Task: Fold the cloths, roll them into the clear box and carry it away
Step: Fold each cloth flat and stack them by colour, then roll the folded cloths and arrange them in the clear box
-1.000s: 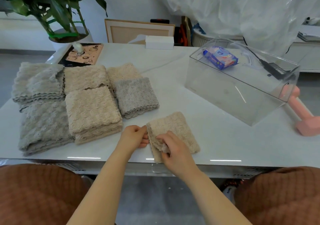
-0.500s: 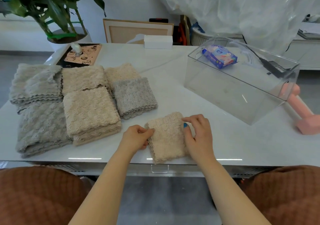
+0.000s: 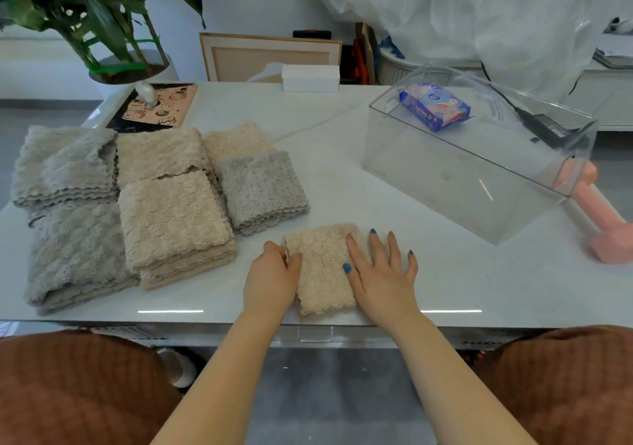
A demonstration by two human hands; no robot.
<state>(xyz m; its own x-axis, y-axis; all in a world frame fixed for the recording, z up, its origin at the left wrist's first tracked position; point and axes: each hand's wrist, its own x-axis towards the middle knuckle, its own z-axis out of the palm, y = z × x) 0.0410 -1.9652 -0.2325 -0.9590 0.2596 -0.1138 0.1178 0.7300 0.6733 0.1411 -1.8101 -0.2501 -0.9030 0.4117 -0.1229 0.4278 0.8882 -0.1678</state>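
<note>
My right hand (image 3: 380,273), a second ago pinching a corner, now presses flat and released on the folded beige cloth (image 3: 323,270) at the worktop (image 3: 445,273) edge (left hand (image 3: 272,273) grasping its side), ready for rolling toward the empty clear box (image 3: 472,170).

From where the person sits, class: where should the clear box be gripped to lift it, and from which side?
Judging by its pose, grip the clear box by its two short end walls, one hand on each, reaching down from above. It stands upright, open top up, so the rim is free to hook fingers over. Its long walls are too wide for one hand, and the pink dumbbell crowds the right end.
</note>
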